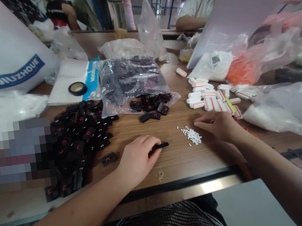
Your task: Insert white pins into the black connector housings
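My left hand (138, 158) is closed round a black plastic connector (163, 144); its end, with a row of small holes, sticks out past my thumb and fingers. Just right of it, a small heap of tiny white plastic pins (193, 135) lies on the wooden table. My right hand (217, 124) hovers beside that heap, thumb and fingers pressed together; whatever is between the tips is too small to make out. One single black connector (108, 159) rests left of my left hand. Further left spreads a large pile of black connectors (74, 141) with red clips.
Behind the hands lies a clear bag (132, 78) of black connectors. White parts with orange stripes (210, 97) are piled at right, near bags of white and orange pieces (242, 69). A tape roll (77, 88) sits on papers; a bottle (117, 15) stands at the back.
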{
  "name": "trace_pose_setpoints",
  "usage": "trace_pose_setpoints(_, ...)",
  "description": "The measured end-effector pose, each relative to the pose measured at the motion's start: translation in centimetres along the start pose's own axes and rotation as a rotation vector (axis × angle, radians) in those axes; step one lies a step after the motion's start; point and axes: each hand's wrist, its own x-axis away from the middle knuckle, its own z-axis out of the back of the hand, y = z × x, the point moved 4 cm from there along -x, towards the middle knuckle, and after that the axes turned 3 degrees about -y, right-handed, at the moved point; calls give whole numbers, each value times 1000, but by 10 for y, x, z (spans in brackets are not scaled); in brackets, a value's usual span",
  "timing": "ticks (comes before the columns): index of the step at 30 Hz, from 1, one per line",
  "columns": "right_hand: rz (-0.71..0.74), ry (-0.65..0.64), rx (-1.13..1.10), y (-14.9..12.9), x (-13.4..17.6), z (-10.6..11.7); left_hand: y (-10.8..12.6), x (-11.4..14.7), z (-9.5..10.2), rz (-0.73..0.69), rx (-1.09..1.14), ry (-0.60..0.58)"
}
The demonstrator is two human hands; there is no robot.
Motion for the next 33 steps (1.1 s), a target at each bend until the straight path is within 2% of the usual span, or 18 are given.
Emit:
trace_pose_setpoints(4, 46, 59, 183, -10, 8, -3, 2, 0, 2, -13, 5, 11)
trace_pose_setpoints(8, 15, 97, 299, -15, 10, -5, 4, 0, 3, 0, 1, -7)
trace_pose_setpoints(10, -9, 116, 236, -20, 11, -7, 4, 0, 3, 9, -3, -8)
trace_pose_setpoints(12, 20, 108, 65, -34, 13, -11, 4, -1, 3, 13, -5, -8)
trace_pose_setpoints(15, 204, -8, -175, -70, 19, -25, 4, -2, 3, 15, -4, -12)
trace_pose_setpoints(17, 368, -76, -196, -95, 23, -34, 4, -2, 3, 18, -3, -13)
trace_pose_setpoints(19, 470, -98, -172, -111, 26, -42, 4, -1, 4, 20, -7, -15)
trace_pose_setpoints(26, 514, -96, -97, -115, 27, -53, 6, -2, 4, 24, -24, -25)
trace_pose_setpoints(33, 597, -27, 29, -124, 32, -55, 5, -2, 4, 14, -15, -41)
